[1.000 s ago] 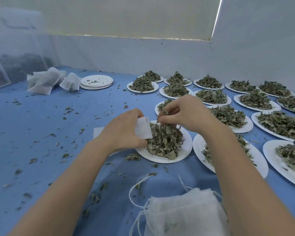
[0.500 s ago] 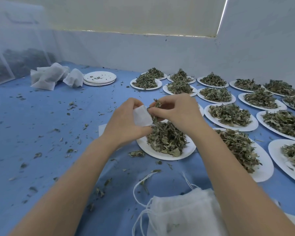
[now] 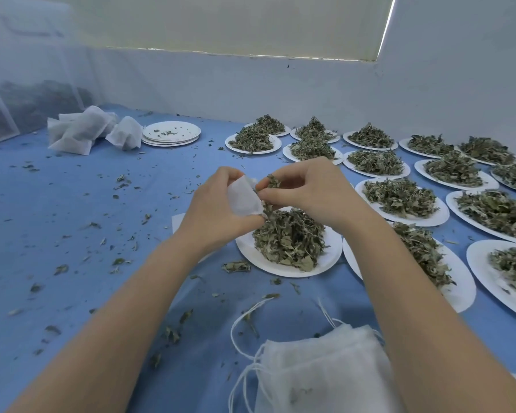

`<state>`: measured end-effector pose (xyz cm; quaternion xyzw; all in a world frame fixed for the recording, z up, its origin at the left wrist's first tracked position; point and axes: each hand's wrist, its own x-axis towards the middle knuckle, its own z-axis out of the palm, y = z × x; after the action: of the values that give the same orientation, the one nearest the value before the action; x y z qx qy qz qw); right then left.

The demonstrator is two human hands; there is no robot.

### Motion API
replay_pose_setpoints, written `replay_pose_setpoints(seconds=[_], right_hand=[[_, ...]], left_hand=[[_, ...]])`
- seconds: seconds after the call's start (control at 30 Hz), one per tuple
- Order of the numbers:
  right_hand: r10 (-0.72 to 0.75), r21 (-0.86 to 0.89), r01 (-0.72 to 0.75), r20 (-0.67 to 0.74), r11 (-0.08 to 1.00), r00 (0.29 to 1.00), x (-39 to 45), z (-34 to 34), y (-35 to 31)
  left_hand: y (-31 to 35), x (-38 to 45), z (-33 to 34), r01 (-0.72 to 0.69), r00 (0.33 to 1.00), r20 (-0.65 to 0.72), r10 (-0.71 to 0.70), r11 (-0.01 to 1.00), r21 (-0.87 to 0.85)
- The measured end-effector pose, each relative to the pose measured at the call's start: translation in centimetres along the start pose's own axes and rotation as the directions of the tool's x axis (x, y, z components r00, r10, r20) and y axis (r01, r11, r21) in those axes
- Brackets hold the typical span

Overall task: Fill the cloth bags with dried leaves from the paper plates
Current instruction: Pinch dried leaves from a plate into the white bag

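My left hand [image 3: 213,213] grips a small white cloth bag [image 3: 244,198] just above a paper plate [image 3: 328,260] heaped with dried leaves [image 3: 289,236]. My right hand [image 3: 307,189] pinches a tuft of dried leaves [image 3: 272,181] at the bag's mouth. Both hands hover over the near plate at the middle of the blue table. How full the bag is cannot be seen.
Several more plates of leaves [image 3: 399,198] fill the right side. A pile of empty cloth bags [image 3: 319,374] with drawstrings lies at the near edge. Filled bags [image 3: 87,132] and a stack of empty plates [image 3: 171,134] sit far left. Leaf crumbs litter the blue cloth [image 3: 72,219].
My right hand lifted a pinch of leaves from the heap up to the bag's mouth. My left hand raised the bag slightly with it.
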<state>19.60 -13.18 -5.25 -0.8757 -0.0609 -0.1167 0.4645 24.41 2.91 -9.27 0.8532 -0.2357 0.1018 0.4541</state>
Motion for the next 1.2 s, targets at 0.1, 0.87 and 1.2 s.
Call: replay_pose_setpoints(seconds=[0.1, 0.87, 1.2], right_hand=[[-0.031, -0.119, 0.028, -0.028, 0.993, 0.999, 0.2, 0.6, -0.3], [-0.080, -0.237, 0.093, 0.066, 0.967, 0.995, 0.0, 2.2, -1.8], [-0.112, 0.132, 0.097, 0.110, 0.986, 0.988, -0.4, -0.4, -1.1]], left_hand=[[0.3, -0.2, 0.4, -0.094, 0.995, 0.051, 0.091, 0.994, 0.058], [1.5, -0.9, 0.2, -0.110, 0.993, 0.047, 0.108, 0.994, 0.024], [-0.6, -0.3, -1.3, -0.149, 0.987, 0.098, 0.126, 0.949, 0.279]])
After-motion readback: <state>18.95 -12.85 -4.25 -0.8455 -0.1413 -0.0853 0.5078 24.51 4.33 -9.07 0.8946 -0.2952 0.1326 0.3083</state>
